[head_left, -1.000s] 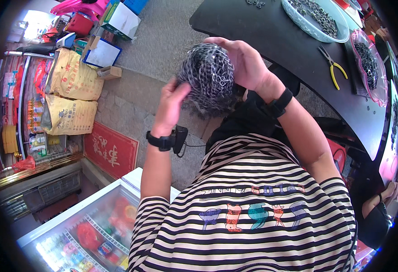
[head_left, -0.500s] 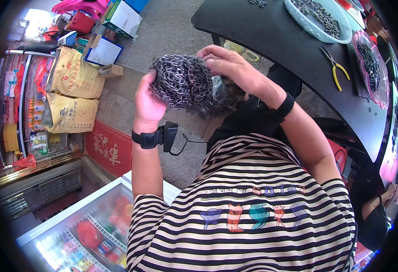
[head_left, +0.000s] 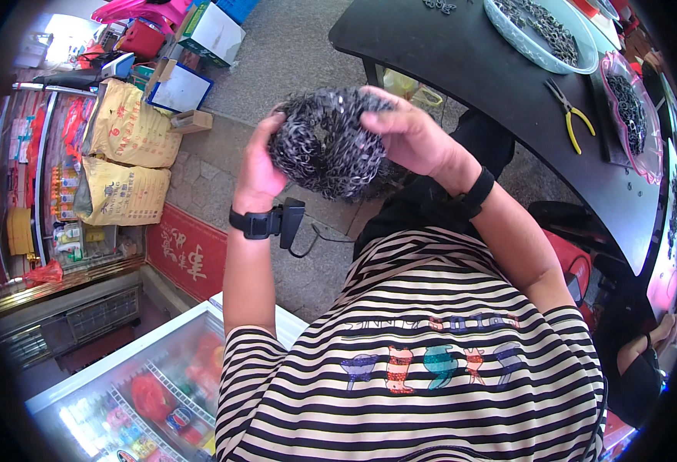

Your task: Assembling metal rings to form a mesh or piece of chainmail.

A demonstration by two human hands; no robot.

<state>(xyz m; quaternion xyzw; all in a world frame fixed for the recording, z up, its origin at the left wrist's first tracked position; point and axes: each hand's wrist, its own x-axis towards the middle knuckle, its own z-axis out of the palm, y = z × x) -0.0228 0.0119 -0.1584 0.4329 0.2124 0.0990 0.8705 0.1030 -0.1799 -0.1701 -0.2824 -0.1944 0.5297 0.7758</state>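
Observation:
Between my two hands, in front of my body, is a bundled mass of dark metal chain [head_left: 327,150], blurred by motion. My left hand [head_left: 263,169] clasps its left side, with the fingers partly hidden behind the links. On the other side my right hand [head_left: 415,138] presses against the chain, thumb across the front and fingers curled at the top. The bundle hangs in the air above the paved floor, and some links trail down at its lower right. Black straps circle both wrists.
At right stands a black table [head_left: 500,85] bearing yellow-handled pliers [head_left: 571,115], a pale basin [head_left: 500,27] of chain links and a pink-rimmed tray [head_left: 650,165]. A glass-topped freezer [head_left: 69,396] is at lower left. Yellow sacks [head_left: 127,192] lean by shelves. Another person's hand [head_left: 666,327] shows at far right.
The chain bundle has shifted slightly right and turned in my hands. My right hand has moved from its upper edge to grip its right side more fully.

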